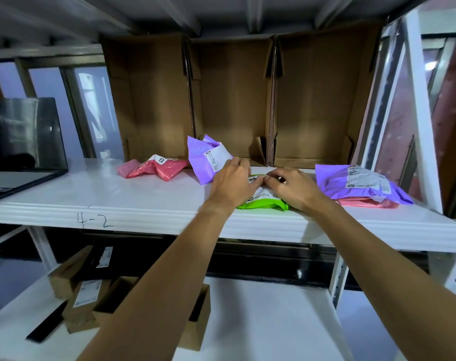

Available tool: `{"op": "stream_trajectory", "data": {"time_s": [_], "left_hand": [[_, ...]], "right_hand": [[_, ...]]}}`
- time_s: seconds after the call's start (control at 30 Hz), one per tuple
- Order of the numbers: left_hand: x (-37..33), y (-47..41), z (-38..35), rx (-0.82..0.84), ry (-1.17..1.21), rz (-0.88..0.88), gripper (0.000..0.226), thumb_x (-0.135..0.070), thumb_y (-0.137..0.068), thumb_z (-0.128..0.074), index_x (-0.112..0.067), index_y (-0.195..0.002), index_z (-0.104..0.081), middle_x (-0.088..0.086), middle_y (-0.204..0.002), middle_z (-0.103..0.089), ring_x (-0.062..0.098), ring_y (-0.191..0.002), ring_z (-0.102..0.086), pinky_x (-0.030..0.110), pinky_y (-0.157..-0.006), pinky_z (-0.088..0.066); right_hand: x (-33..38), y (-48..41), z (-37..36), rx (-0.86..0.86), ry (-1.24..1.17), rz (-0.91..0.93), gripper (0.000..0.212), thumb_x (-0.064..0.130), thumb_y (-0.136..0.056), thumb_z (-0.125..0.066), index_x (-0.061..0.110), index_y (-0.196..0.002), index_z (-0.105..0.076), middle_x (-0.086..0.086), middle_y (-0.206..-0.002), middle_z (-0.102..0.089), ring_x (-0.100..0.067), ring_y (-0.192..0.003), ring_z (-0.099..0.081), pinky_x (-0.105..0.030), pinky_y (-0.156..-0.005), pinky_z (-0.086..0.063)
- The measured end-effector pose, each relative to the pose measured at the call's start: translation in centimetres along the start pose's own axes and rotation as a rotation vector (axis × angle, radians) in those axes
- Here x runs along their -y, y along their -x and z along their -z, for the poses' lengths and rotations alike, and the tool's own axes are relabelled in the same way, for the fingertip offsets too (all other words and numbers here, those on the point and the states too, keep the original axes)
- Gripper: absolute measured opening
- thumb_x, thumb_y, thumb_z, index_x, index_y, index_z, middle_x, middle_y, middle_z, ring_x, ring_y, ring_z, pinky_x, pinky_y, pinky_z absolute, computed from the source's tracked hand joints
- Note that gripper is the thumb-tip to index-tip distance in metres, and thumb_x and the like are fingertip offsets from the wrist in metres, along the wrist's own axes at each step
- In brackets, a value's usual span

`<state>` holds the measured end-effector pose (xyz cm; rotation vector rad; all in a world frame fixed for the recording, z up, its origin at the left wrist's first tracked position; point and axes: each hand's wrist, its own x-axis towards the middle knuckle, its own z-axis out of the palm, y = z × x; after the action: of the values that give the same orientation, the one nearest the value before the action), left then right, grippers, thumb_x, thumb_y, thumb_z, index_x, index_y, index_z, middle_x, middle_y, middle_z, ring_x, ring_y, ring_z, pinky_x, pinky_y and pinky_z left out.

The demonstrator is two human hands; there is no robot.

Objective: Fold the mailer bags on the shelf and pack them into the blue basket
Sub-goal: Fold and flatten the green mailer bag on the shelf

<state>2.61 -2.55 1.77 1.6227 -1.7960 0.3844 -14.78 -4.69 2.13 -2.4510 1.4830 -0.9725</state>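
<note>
Left hand (232, 183) and right hand (294, 188) are both gripping the small green plastic mailer bag with a white label (264, 204). Fingers are curled, thumb and fingertips are meeting over its middle, and each hand is pinching the folded-over top. The green bag is lying flat at the front edge of the white shelf board (143, 194). The hands are covering most of it; only the near green edge and part of the label are showing. Both forearms are reaching up over the shelf lip.

Crowding the left hand: a puffy purple plastic mailer bag (204, 160) is standing tilted just behind the fingers. Can't tell whether they're touching. Further left, a crumpled pink plastic mailer bag (154, 168) is lying near the back.

Crowding the right hand: a flat purple mailer bag (359, 182) is resting on a flat pink mailer bag (365, 203), just beside the wrist.

A row of three open brown cardboard boxes (232, 100) is lining the back of the shelf, openings facing out. A handwritten "4-2" mark (95, 221) is showing on the front lip. A dark glossy panel (23, 131) is sitting at far left.

On the lower white shelf (260, 321), small labelled cardboard boxes (85, 298) are sitting, partly hidden under the left forearm.
</note>
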Motion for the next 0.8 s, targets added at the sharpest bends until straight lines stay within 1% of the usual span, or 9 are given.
{"op": "stream_trajectory", "data": {"time_s": [0.13, 0.27, 0.37, 0.47, 0.53, 0.63, 0.8], "left_hand": [[-0.2, 0.1, 0.3, -0.019, -0.02, -0.018, 0.043, -0.056, -0.093, -0.059, -0.013, -0.099, -0.06, 0.006, -0.105, -0.064, 0.027, -0.1, -0.059, 0.04, -0.077, -0.048], [0.0, 0.0, 0.2, -0.005, 0.002, -0.005, 0.047, -0.059, -0.092, -0.06, -0.013, -0.099, -0.066, 0.008, -0.098, -0.071, 0.03, -0.093, -0.064, 0.041, -0.078, -0.051], [0.0, -0.1, -0.1, 0.024, 0.0, -0.016, 0.046, -0.058, -0.092, -0.06, -0.014, -0.102, -0.07, 0.008, -0.098, -0.073, 0.03, -0.096, -0.064, 0.041, -0.081, -0.051], [0.0, -0.1, -0.5, 0.037, -0.017, -0.031, 0.045, -0.057, -0.094, -0.058, -0.017, -0.107, -0.073, 0.008, -0.101, -0.074, 0.03, -0.099, -0.063, 0.039, -0.081, -0.05], [0.0, -0.1, -0.7, 0.038, -0.027, -0.038, 0.044, -0.056, -0.094, -0.057, -0.018, -0.109, -0.074, 0.008, -0.102, -0.074, 0.031, -0.101, -0.062, 0.038, -0.081, -0.046], [0.2, -0.1, -0.8, 0.05, -0.059, -0.045, 0.046, -0.057, -0.095, -0.053, -0.02, -0.114, -0.073, 0.008, -0.106, -0.074, 0.03, -0.103, -0.062, 0.036, -0.081, -0.044], [0.0, 0.0, -0.6, 0.092, -0.092, -0.053, 0.052, -0.059, -0.095, -0.049, -0.02, -0.124, -0.07, 0.008, -0.113, -0.072, 0.031, -0.109, -0.061, 0.035, -0.082, -0.046]], "right_hand": [[0.0, -0.1, -0.3, 0.026, 0.058, 0.01, 0.04, 0.047, -0.095, -0.043, 0.029, -0.123, -0.066, -0.002, -0.132, -0.061, -0.024, -0.124, -0.051, -0.037, -0.099, -0.042], [0.2, -0.1, -0.5, 0.048, 0.115, 0.015, 0.041, 0.039, -0.097, -0.043, 0.028, -0.134, -0.056, -0.003, -0.142, -0.054, -0.024, -0.131, -0.044, -0.038, -0.103, -0.037], [0.2, -0.1, -0.6, 0.05, 0.14, 0.023, 0.045, 0.033, -0.098, -0.042, 0.027, -0.142, -0.049, -0.001, -0.149, -0.048, -0.024, -0.137, -0.039, -0.037, -0.108, -0.033], [0.3, 0.1, -0.3, 0.073, 0.157, 0.026, 0.045, 0.03, -0.099, -0.041, 0.028, -0.144, -0.047, 0.001, -0.151, -0.045, -0.023, -0.137, -0.039, -0.037, -0.109, -0.034], [0.4, 0.2, -0.1, 0.089, 0.161, 0.019, 0.045, 0.028, -0.099, -0.041, 0.027, -0.144, -0.047, 0.0, -0.152, -0.044, -0.024, -0.137, -0.04, -0.037, -0.109, -0.034], [0.7, 0.2, -0.1, 0.111, 0.16, 0.013, 0.046, 0.028, -0.099, -0.04, 0.027, -0.145, -0.046, -0.001, -0.153, -0.042, -0.025, -0.137, -0.04, -0.036, -0.109, -0.033], [0.9, 0.1, -0.2, 0.131, 0.134, -0.005, 0.046, 0.03, -0.101, -0.04, 0.027, -0.146, -0.045, 0.001, -0.154, -0.041, -0.024, -0.138, -0.039, -0.036, -0.11, -0.031]]}}
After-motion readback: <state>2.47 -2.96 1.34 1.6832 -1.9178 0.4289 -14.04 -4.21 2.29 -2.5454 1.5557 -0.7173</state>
